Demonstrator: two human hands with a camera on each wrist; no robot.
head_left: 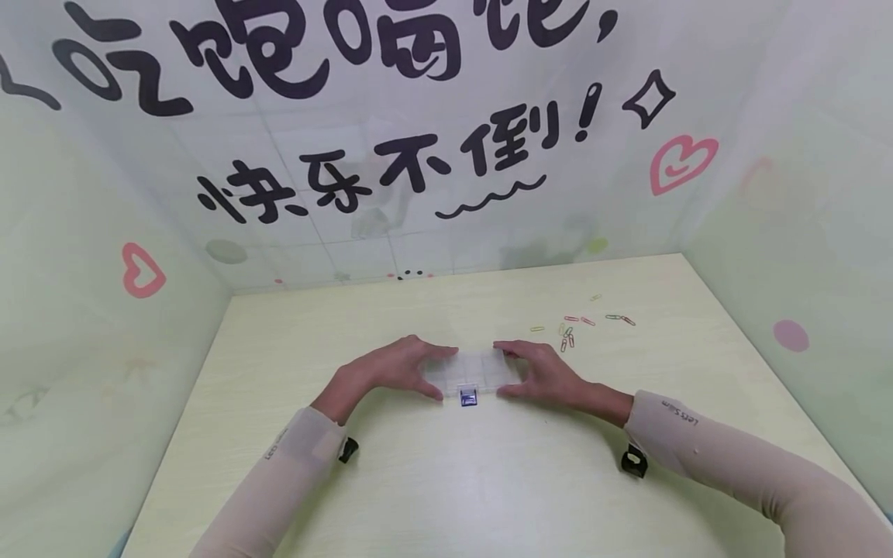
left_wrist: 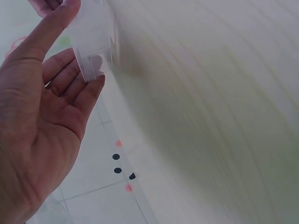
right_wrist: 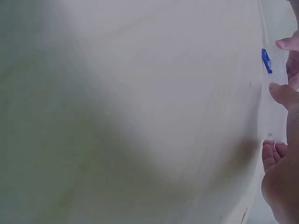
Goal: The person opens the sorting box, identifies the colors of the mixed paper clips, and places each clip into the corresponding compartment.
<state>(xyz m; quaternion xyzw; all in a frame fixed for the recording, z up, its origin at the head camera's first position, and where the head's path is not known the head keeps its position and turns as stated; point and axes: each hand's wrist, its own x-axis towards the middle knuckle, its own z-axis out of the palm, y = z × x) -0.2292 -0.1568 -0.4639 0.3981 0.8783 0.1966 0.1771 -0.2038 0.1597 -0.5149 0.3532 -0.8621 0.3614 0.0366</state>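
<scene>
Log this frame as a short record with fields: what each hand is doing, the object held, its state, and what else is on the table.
left hand: grips the left end of the clear plastic box, thumb on the near edge, fingers on the far edge
right hand: grips the right end the same way
box state: flat on the table, lid looks closed, blue latch on the near side facing the person
other items: coloured paper clips scattered beyond the right hand, apart from the box
surroundings: printed walls with black lettering and pink hearts
</scene>
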